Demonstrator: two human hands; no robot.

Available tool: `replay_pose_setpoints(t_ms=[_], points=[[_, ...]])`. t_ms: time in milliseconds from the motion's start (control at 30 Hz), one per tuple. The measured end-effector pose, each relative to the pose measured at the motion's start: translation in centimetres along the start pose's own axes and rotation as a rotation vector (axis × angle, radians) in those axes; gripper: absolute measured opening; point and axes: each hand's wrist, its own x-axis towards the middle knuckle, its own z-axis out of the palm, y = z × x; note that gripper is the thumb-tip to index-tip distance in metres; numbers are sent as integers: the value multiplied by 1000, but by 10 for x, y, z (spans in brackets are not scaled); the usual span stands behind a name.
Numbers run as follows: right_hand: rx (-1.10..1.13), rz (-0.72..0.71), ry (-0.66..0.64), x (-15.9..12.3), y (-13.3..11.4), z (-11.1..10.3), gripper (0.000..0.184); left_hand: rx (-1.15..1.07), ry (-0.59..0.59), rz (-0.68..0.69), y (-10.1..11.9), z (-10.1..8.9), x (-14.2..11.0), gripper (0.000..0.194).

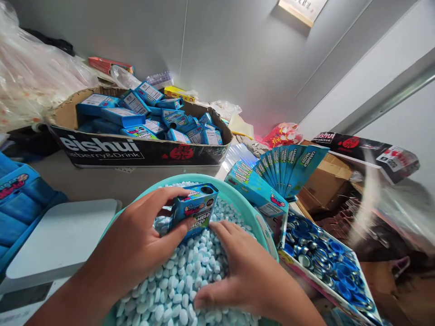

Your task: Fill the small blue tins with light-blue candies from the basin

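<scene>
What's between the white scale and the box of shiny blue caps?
In the head view, a turquoise tub of pale tablets, with the left hand, holding a small blue box, and the right hand over it.

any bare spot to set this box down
Bare: atop the digital scale, between the leftmost Sugar World box and turquoise basin; the tabletop strip between scale and open carton. Crowded: right of the basin, with fanned packaging and blue caps.

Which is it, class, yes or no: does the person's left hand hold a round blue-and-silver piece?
No, the left hand clasps a small blue rectangular printed box instead.
</scene>
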Motion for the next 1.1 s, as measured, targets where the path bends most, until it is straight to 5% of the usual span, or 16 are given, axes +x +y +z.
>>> replay_pose_setpoints(t_ms=[267,533,800,967,1100], points=[[-37,45,42,9,-11,9,23,79,24,163,-7,3,0,38],[-64,-104,142,15,-13,0,10,44,7,165,-4,3,0,34],[390,-278,375,14,-30,-34,17,26,6,183,-3,2,1,32],[711,-244,646,50,-45,-50,3,17,-19,210,-3,1,0,33],[1030,-260,669,82,-48,-52,6,4,-8,238,-5,3,1,35]])
